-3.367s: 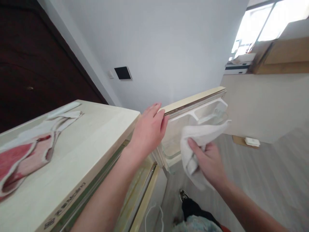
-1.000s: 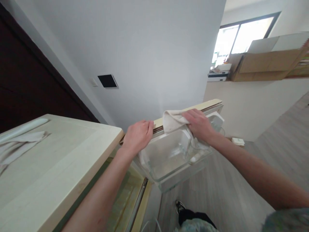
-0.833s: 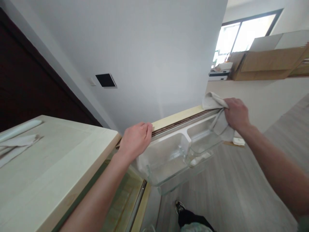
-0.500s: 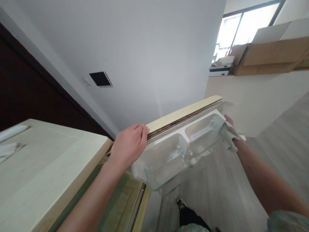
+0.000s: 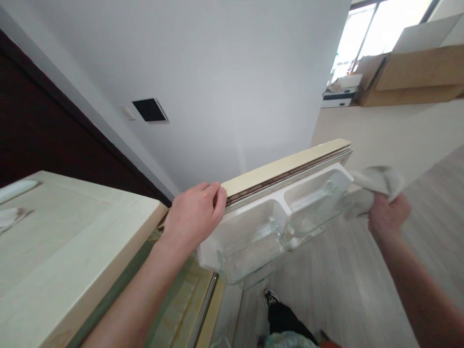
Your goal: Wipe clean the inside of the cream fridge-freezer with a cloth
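White cloth (image 5: pixel 379 181): bunched and blurred, off the free end of the fridge door, above the floor; whether it touches the door bin there, I cannot tell.
Right hand (image 5: pixel 390 212): closed around the cloth, arm reaching up from the lower right corner.
Fridge door (image 5: pixel 286 166): swung out, pale yellow top edge slanting up to the right, a dark seam running beneath.
Left hand (image 5: pixel 195 212): fingers together, laid over the hinge-side end of that edge, gripping it.
Door bins (image 5: pixel 253 237): white and clear, fixed to the inner face, a white divider between two compartments.
Fridge top (image 5: pixel 83 237): cream, at left; a white rod-like item (image 5: pixel 18 190) and a second cloth (image 5: pixel 9 217) lie by the picture's left edge.
Wall (image 5: pixel 235 72): pale, behind the door, bearing a black panel (image 5: pixel 150 110).
Ledge at upper right: cardboard box (image 5: pixel 420 72) near a bright window (image 5: pixel 386 29).
Floor (image 5: pixel 337 285): grey, wood-grained, a dark shoe (image 5: pixel 270 297) standing on it.
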`<state>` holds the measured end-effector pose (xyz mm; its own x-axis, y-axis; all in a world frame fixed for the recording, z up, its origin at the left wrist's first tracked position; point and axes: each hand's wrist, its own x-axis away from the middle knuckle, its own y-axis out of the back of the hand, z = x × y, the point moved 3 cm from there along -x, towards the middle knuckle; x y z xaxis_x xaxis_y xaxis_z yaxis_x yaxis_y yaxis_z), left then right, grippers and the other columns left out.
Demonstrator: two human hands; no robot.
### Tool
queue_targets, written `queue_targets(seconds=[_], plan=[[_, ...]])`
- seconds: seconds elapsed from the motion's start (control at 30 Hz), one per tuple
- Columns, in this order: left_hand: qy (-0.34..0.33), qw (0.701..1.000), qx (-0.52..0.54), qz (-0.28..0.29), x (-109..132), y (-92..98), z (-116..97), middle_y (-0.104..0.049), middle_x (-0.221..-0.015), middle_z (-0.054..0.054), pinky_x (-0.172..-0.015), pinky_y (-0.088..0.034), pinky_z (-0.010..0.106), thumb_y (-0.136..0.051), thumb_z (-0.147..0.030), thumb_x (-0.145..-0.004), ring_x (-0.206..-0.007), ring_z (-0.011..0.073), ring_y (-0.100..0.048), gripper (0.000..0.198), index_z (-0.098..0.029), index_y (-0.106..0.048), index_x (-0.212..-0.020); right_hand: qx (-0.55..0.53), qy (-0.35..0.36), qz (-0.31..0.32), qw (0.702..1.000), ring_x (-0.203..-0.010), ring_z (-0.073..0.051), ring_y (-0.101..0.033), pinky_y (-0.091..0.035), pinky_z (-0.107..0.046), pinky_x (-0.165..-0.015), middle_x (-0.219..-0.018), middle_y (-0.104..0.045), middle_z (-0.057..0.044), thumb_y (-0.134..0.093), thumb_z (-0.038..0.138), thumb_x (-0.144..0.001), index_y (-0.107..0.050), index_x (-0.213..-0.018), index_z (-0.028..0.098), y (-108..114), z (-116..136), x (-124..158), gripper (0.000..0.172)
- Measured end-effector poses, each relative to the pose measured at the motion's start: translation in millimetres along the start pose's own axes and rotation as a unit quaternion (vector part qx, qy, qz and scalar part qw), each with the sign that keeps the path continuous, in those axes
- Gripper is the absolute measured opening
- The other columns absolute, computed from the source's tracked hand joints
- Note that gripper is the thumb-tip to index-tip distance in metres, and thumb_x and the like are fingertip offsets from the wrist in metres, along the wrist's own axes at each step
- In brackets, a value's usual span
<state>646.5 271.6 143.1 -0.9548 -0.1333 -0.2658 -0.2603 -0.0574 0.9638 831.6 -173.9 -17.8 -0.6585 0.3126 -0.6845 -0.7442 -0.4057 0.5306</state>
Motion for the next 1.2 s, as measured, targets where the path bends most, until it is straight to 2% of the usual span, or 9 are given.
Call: queue_targets(seconds=[0.07, 0.17, 0.27, 0.4, 0.5, 0.7, 0.87, 1.07, 1.2], plan=[[-0.006, 1.000, -0.006, -0.009, 0, 0.3, 0, -0.072, -0.090, 0.006, -0.063, -0.036, 0.033, -0.032, -0.039, -0.106, -0.079, 0.0218, -0.066, 0.044, -0.023, -0.071, -0.093, -0.007, 0.025, -0.097, 0.995, -0.086, -0.035, -0.071, -0.051, -0.042, -0.068, -0.093, -0.073, -0.022, -0.049, 0.039, -0.094, -0.070, -0.106, 0.017, 40, 35, -17, 0.033], [-0.016, 1.000, -0.008, -0.024, 1, 0.3, 0, -0.070, -0.084, 0.005, -0.061, -0.032, 0.035, -0.032, -0.039, -0.106, -0.075, 0.0219, -0.064, 0.044, -0.023, -0.068, -0.087, 0.005, 0.273, 0.083, 0.958, -0.107, -0.032, -0.070, -0.053, -0.040, -0.090, -0.111, -0.075, -0.019, -0.051, 0.026, -0.094, -0.072, -0.110, 0.016, 56, 105, -20, 0.028], [-0.021, 0.999, -0.006, -0.034, 1, -0.6, 1, -0.069, -0.084, 0.004, -0.061, -0.030, 0.035, -0.031, -0.040, -0.106, -0.074, 0.0216, -0.064, 0.044, -0.023, -0.066, -0.086, 0.096, 0.379, 0.226, 0.892, -0.109, -0.032, -0.068, -0.052, -0.041, -0.091, -0.113, -0.075, -0.017, -0.046, 0.013, -0.094, -0.072, -0.106, 0.014, 44, 144, -5, 0.029], [-0.023, 0.999, -0.002, -0.035, 2, -0.5, 1, -0.070, -0.084, 0.005, -0.062, -0.031, 0.034, -0.030, -0.042, -0.106, -0.075, 0.0222, -0.065, 0.046, -0.023, -0.066, -0.085, 0.196, 0.338, 0.287, 0.875, -0.100, -0.033, -0.069, -0.052, -0.039, -0.079, -0.103, -0.074, -0.020, -0.043, 0.009, -0.098, -0.072, -0.103, 0.010, 18, 156, -1, 0.030], [-0.022, 0.999, -0.002, -0.027, 2, 0.3, 2, -0.071, -0.086, 0.005, -0.061, -0.031, 0.035, -0.030, -0.042, -0.106, -0.076, 0.0228, -0.066, 0.046, -0.023, -0.067, -0.087, 0.198, 0.308, 0.320, 0.874, -0.098, -0.033, -0.071, -0.052, -0.039, -0.081, -0.104, -0.074, -0.023, -0.044, 0.006, -0.095, -0.073, -0.105, 0.006, 3, 158, -8, 0.030], [-0.018, 0.999, -0.016, -0.025, -2, -0.5, 2, -0.072, -0.086, 0.006, -0.060, -0.029, 0.035, -0.029, -0.043, -0.106, -0.075, 0.0246, -0.067, 0.046, -0.023, -0.066, -0.086, 0.020, 0.317, 0.462, 0.828, -0.109, -0.027, -0.072, -0.052, -0.032, -0.096, -0.115, -0.077, -0.016, -0.053, 0.000, -0.083, -0.077, -0.101, 0.012, -20, 176, 16, 0.033], [-0.014, 1.000, -0.009, -0.013, -3, -1.4, 3, -0.071, -0.087, 0.006, -0.062, -0.031, 0.035, -0.029, -0.044, -0.105, -0.077, 0.0251, -0.067, 0.046, -0.024, -0.065, -0.086, -0.082, 0.369, 0.521, 0.765, -0.103, -0.023, -0.074, -0.052, -0.028, -0.091, -0.108, -0.079, -0.012, -0.053, 0.001, -0.085, -0.076, -0.095, 0.013, -16, 200, 38, 0.027], [-0.009, 1.000, -0.001, -0.006, -2, -1.5, 4, -0.071, -0.088, 0.007, -0.062, -0.030, 0.035, -0.029, -0.044, -0.104, -0.077, 0.0266, -0.066, 0.046, -0.024, -0.066, -0.087, 0.075, 0.311, 0.511, 0.798, -0.107, -0.027, -0.074, -0.053, -0.032, -0.095, -0.112, -0.078, -0.018, -0.053, -0.002, -0.087, -0.077, -0.098, 0.008, -16, 173, -4, 0.029], [-0.010, 1.000, -0.004, 0.000, -3, -1.7, 4, -0.069, -0.085, 0.007, -0.061, -0.028, 0.034, -0.028, -0.045, -0.104, -0.074, 0.0263, -0.065, 0.046, -0.024, -0.065, -0.085, 0.046, 0.346, 0.515, 0.783, -0.109, -0.024, -0.074, -0.052, -0.029, -0.097, -0.116, -0.078, -0.016, -0.053, -0.001, -0.088, -0.077, -0.100, 0.010, -13, 192, 21, 0.029]])
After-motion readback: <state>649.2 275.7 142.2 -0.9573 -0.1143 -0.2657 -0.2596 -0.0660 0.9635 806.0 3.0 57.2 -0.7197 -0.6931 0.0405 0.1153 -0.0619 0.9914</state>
